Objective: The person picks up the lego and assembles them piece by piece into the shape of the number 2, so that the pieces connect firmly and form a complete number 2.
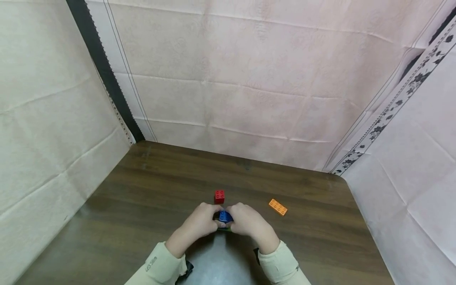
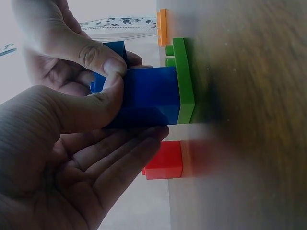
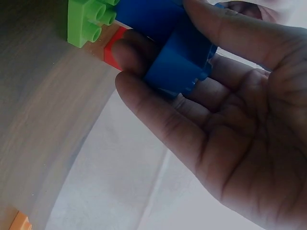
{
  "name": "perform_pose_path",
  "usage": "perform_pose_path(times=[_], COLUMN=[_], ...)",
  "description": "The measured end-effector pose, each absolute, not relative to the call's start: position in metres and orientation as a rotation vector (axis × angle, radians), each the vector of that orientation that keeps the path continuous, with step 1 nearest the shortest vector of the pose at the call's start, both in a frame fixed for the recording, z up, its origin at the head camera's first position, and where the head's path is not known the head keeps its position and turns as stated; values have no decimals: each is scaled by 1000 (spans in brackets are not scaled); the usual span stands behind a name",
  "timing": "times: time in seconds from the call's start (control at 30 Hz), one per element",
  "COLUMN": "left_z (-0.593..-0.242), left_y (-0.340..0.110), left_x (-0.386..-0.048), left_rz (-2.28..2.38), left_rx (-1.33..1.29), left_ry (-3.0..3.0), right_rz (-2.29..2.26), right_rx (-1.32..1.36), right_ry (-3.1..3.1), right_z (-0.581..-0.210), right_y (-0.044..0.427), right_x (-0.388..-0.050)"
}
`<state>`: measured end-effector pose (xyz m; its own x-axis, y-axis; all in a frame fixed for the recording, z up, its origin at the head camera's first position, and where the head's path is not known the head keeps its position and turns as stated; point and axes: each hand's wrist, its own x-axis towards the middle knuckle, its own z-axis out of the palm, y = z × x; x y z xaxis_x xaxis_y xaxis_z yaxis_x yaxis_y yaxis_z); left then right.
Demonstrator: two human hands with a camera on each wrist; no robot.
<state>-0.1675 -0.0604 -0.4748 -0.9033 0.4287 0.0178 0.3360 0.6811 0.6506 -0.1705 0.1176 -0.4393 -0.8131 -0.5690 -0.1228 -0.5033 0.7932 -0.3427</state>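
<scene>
Both hands meet over a small stack of toy building bricks near the table's front. A large blue brick [image 2: 148,96] sits on a green brick [image 2: 185,84], leaving some green studs [image 3: 93,32] bare. My left hand [image 1: 202,220] holds the large blue brick between thumb and fingers. In my right hand [image 1: 247,221], a second blue brick [image 3: 178,62] is pinched, tilted against the first. Whether the two blue bricks are joined cannot be made out. From the head view, the hands cover most of the stack.
A red brick [image 1: 219,196] stands just beyond the hands on the brown wooden table [image 1: 160,178]. To the right lies a flat orange brick [image 1: 278,207]. Pale cloth walls [image 1: 228,79] enclose the table at the back and both sides.
</scene>
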Motion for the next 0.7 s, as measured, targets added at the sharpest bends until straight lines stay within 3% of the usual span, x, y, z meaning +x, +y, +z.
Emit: perform_pose_path(times=[0.7], left_z=[-480], left_y=[-62], left_x=[-170], left_rz=[984], left_rx=[677], left_ry=[2786], right_rz=[-428], right_rx=[-834], right_ry=[2752], right_z=[-438], right_y=[118], right_x=[-171])
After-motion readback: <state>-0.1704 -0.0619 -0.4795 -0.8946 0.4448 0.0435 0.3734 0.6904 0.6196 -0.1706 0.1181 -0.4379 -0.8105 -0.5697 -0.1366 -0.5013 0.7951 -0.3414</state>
